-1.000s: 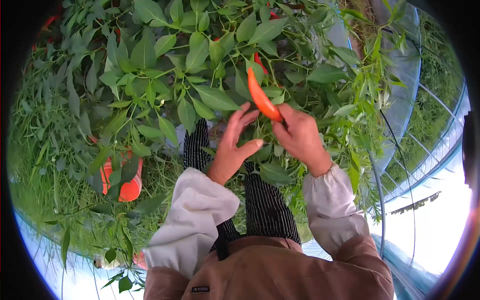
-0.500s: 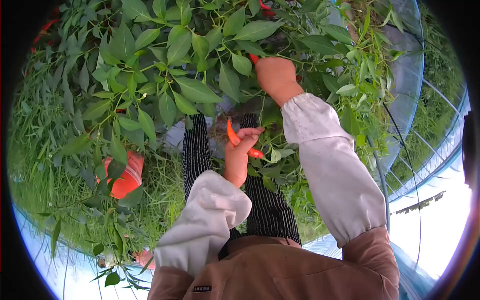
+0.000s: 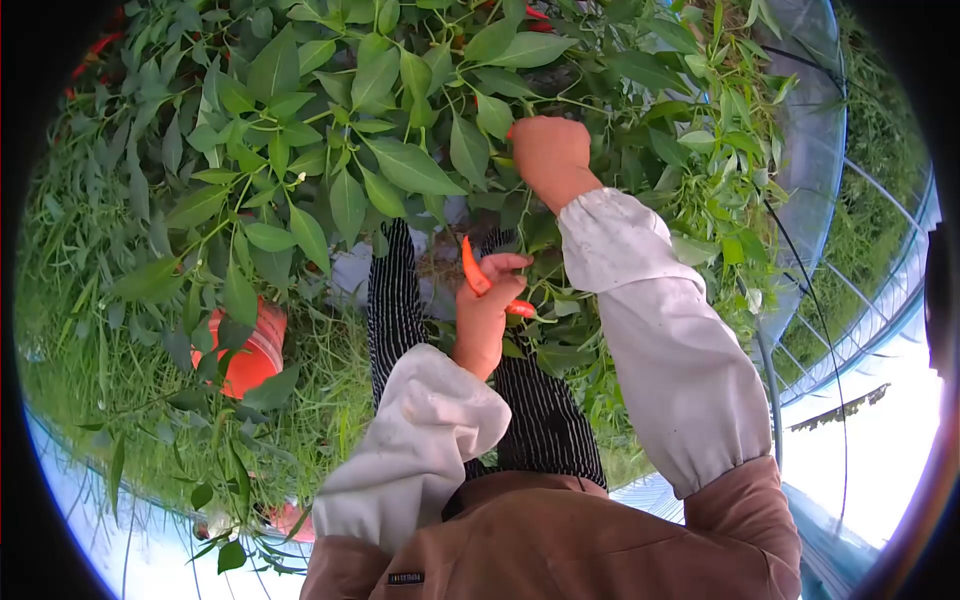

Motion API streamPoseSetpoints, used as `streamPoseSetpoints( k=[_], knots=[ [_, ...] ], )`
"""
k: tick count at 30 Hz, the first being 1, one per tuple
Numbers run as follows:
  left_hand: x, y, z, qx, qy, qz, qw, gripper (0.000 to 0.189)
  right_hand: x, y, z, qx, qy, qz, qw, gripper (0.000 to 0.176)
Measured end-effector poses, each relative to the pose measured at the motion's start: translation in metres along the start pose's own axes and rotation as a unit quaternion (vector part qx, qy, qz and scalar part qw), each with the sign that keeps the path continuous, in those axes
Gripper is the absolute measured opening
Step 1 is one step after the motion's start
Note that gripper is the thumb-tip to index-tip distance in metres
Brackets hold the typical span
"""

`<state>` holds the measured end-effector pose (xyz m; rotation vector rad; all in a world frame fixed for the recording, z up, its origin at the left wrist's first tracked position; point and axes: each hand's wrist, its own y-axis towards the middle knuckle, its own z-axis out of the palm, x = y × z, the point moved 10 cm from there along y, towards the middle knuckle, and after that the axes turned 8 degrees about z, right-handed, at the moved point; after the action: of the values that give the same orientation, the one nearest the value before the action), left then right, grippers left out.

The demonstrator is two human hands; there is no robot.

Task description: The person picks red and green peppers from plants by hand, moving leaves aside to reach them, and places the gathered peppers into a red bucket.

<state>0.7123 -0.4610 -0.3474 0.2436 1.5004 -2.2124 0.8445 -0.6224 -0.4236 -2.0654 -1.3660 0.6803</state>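
Observation:
My left hand point(image 3: 482, 325) is closed around a red chili pepper point(image 3: 474, 268); its curved tip points up past my fingers. Its stem end, or that of a second pepper, shows orange-red with a green stalk below my thumb. Higher up, among the leaves of the pepper plant point(image 3: 410, 165), my right hand point(image 3: 552, 155) is closed with its back to me. A bit of red pepper point(image 3: 511, 131) peeks out at its left edge, the rest hidden by the fingers. Leafy stems hang between both hands.
An orange-red bucket point(image 3: 255, 350) stands in the grass on the left, partly behind leaves. More red peppers point(image 3: 537, 14) hang at the top. Clear plastic sheeting point(image 3: 810, 170) and a dark cord point(image 3: 805, 270) run down the right. My striped trouser legs point(image 3: 395, 300) are below the plant.
The leaves left of my right hand have shifted a little right, and less red shows beside that hand. My left hand has moved slightly right and down, still holding the pepper.

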Motion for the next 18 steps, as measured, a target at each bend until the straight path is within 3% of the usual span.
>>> streamPoseSetpoints(
  k=[2, 5, 6, 8, 9, 11, 14, 16, 18],
  knots=[
    [-0.007, -0.004, 0.002, -0.014, -0.001, 0.001, 1.000, 0.019, -0.010, -0.022, -0.016, -0.004, -0.024, 0.022, 0.999, 0.014],
    [-0.017, -0.009, 0.009, -0.024, -0.003, -0.011, 1.000, 0.020, -0.043, -0.047, -0.044, -0.177, 0.246, 0.037, 0.952, 0.015],
    [-0.015, -0.010, 0.011, -0.021, -0.006, -0.025, 0.999, 0.022, -0.048, -0.050, -0.041, -0.178, 0.248, 0.036, 0.952, 0.015],
    [-0.014, -0.011, 0.013, -0.012, -0.004, -0.026, 1.000, 0.022, -0.071, -0.050, -0.028, -0.156, 0.435, 0.062, 0.885, 0.014],
    [-0.012, -0.012, 0.015, -0.006, -0.005, -0.031, 0.999, 0.022, -0.073, -0.052, -0.026, -0.157, 0.435, 0.063, 0.884, 0.014],
    [-0.013, -0.010, 0.016, 0.009, 0.008, -0.014, 1.000, 0.023, -0.078, -0.067, -0.028, -0.195, 0.566, 0.019, 0.801, 0.016],
    [-0.015, -0.008, 0.011, 0.028, 0.030, 0.000, 0.999, 0.029, -0.087, -0.088, -0.040, -0.171, 0.610, 0.050, 0.772, 0.015],
    [-0.013, -0.015, 0.012, 0.030, 0.038, -0.014, 0.999, 0.034, -0.093, -0.113, -0.058, -0.132, 0.619, 0.083, 0.770, 0.015],
    [-0.029, -0.016, 0.022, 0.036, -0.002, 0.021, 0.999, 0.047, -0.062, -0.142, -0.093, -0.132, 0.468, -0.101, 0.868, 0.012]
  ],
)
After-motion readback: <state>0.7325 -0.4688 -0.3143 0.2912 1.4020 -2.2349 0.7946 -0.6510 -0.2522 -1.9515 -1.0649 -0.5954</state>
